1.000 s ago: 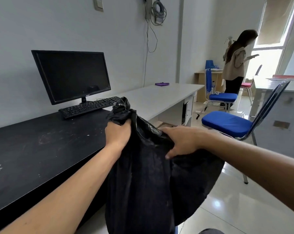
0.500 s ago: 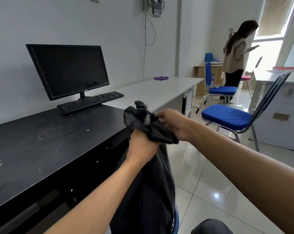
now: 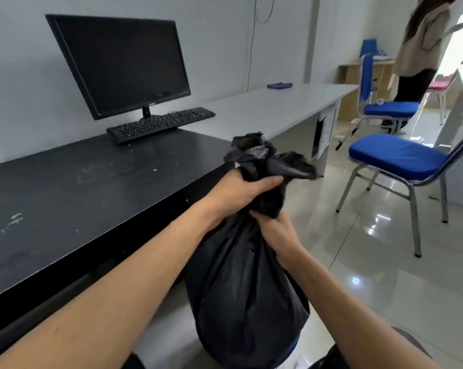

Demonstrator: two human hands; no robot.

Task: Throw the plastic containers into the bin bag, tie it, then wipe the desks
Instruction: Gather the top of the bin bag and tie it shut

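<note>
Closest to me, my right hand has dropped from the crumpled mouth it pinched half a second ago. It now curls round the neck of the bin bag just under my left hand, which still clamps that neck in a fist. The bag hangs in the air just off the front edge of the black desk, near its right corner, long axis upright, round body down and bunched mouth pointing up. Farther off, a keyboard lies at the desk's far right corner with a monitor behind it.
</note>
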